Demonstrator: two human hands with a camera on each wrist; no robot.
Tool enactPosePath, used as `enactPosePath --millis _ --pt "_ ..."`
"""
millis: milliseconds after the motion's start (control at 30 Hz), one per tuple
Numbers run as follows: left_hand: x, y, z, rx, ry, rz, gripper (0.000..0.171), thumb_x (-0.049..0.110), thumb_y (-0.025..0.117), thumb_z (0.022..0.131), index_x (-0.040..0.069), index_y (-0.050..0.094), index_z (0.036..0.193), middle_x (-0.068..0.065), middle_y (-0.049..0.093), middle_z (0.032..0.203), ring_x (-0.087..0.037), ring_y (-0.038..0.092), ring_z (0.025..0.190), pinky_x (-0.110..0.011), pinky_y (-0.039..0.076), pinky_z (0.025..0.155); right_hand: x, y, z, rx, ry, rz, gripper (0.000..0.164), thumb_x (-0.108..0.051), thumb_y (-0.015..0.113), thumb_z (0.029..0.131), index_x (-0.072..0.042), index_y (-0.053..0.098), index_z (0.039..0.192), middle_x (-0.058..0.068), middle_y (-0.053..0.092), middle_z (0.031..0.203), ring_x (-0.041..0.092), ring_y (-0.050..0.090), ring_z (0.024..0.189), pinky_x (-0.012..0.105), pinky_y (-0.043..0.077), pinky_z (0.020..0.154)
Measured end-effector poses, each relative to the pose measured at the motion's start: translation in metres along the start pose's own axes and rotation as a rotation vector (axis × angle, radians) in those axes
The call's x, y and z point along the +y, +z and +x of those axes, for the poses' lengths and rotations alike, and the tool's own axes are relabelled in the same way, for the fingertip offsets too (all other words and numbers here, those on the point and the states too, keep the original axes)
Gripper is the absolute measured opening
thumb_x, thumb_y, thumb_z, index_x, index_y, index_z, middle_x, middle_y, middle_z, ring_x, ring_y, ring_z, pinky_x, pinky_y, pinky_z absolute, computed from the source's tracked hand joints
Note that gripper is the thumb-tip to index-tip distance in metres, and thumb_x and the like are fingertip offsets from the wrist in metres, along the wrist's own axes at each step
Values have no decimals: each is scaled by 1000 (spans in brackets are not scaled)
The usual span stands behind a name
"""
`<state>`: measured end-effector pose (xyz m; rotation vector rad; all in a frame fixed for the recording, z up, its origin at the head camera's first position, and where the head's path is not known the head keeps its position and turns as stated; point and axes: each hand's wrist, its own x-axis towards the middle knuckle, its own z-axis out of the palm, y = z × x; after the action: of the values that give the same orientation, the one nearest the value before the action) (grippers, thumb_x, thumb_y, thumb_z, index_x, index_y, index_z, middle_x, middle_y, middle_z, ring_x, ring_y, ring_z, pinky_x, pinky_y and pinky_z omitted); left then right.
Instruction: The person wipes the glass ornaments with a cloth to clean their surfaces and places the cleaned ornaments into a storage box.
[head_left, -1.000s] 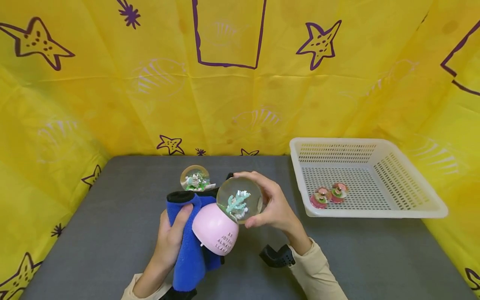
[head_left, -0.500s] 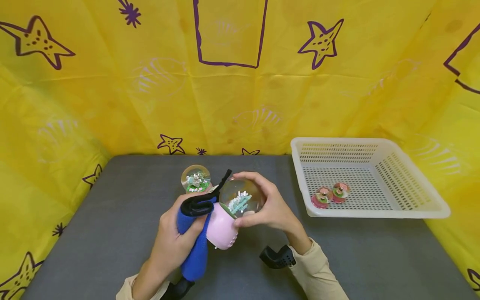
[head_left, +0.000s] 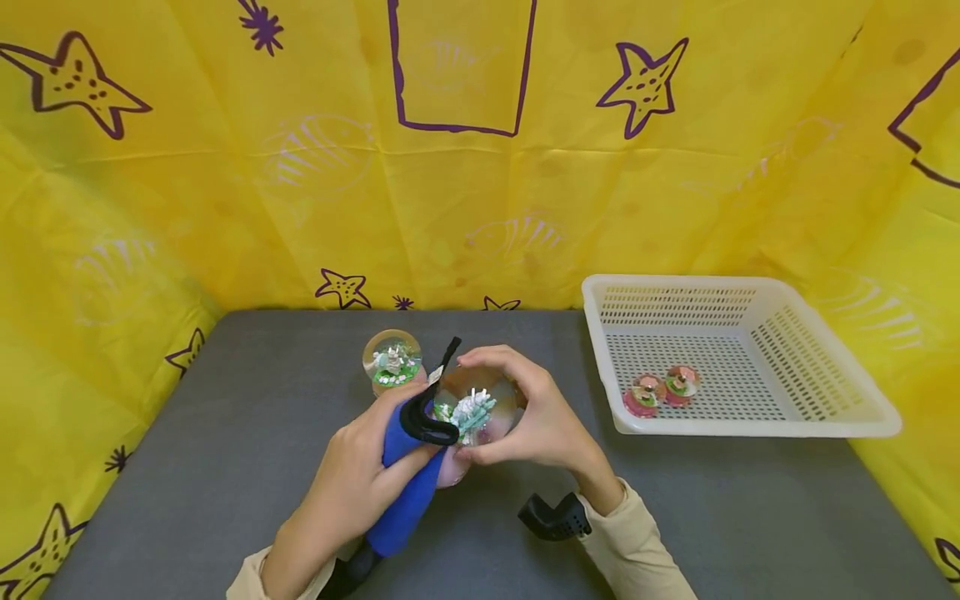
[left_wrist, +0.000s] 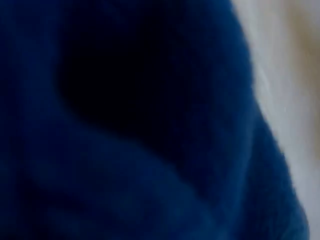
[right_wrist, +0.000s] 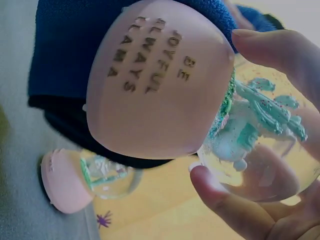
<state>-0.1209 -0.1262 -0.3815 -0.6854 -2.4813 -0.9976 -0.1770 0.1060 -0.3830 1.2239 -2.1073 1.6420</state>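
Note:
A snow globe (right_wrist: 155,85) with a pink lettered base and a green cactus inside is tilted on its side between both hands. My right hand (head_left: 543,412) grips its clear ball, thumb and fingers curled around the glass. In my left hand (head_left: 360,467) is a blue cloth (head_left: 408,508) with black edging, pressed against the globe's pink base. The cloth hides most of that base in the head view and fills the left wrist view. Just behind the left hand, a second snow globe (head_left: 392,358) with a pink base stands upright on the table.
At the right of the grey table (head_left: 202,467) sits a white perforated basket (head_left: 750,425). Two small pink-based globes, a left one (head_left: 642,396) and a right one (head_left: 681,385), lie in it. A yellow patterned curtain (head_left: 450,225) hangs behind and along the sides.
My left hand and the cloth have moved right and up over the pink base. The held globe has turned, so its lettering no longer faces the head camera.

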Motion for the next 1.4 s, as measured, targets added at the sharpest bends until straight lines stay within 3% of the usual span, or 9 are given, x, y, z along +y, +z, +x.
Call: enactPosePath --millis 267,400,533,633,800,933,1133,1267,1400 --pt "-27 -7 7 -251 -244 -683 37 11 50 101 0 50 136 -5 66 120 -9 64 103 -27 54 84 -8 -1 1 -56 -91 75 87 -9 97 55 -4 54 130 17 58 129 25 57 119 30 51 98" --pt "-34 -5 6 -342 -318 -916 31 19 38 105 8 52 130 5 66 111 -9 64 100 -27 54 84 -8 -1 2 -57 -115 151 88 -5 97 54 -1 52 129 21 56 130 25 53 126 36 45 107" --pt "-32 -4 3 -411 -507 -1010 36 35 28 107 11 39 132 0 55 114 -14 56 104 -30 49 89 -7 -2 1 -34 -116 248 88 1 96 54 0 49 129 17 54 135 26 50 129 38 45 107" --pt "-30 -5 2 -503 -665 -1023 58 50 22 105 6 23 142 -7 45 124 -18 50 110 -33 46 94 -6 -3 0 -29 -117 289 89 8 94 53 0 49 129 13 52 138 27 48 132 39 46 107" --pt "-34 -4 3 -632 -714 -1053 78 63 15 100 -1 19 144 -9 44 125 -17 50 109 -32 45 93 -5 -4 -1 -41 -111 321 93 15 90 51 -4 48 131 17 49 139 28 46 133 38 50 103" --pt "-32 -2 2 -554 -637 -1090 60 57 19 102 7 35 132 -1 50 116 -14 53 105 -30 47 92 -6 -5 -2 -38 -67 272 91 12 90 55 -1 45 133 23 46 140 28 45 134 36 49 104" --pt "-30 2 2 -229 -344 -1060 28 26 28 107 22 55 114 12 63 101 -6 61 93 -23 51 83 -8 -7 -2 -39 133 179 99 6 90 62 -6 39 146 17 50 142 16 56 122 29 59 77" --pt "-30 3 3 -68 -249 -950 29 11 37 104 13 61 119 9 69 104 -7 66 92 -23 53 81 -7 -6 -1 -73 180 31 93 -7 93 64 -11 46 144 10 54 139 18 59 112 26 55 60" --pt "-26 4 4 45 -216 -740 30 0 51 96 1 60 124 8 69 115 -7 66 100 -22 53 83 -6 -2 0 -123 140 -144 87 -11 93 63 -16 51 140 4 50 136 22 54 120 29 55 81"
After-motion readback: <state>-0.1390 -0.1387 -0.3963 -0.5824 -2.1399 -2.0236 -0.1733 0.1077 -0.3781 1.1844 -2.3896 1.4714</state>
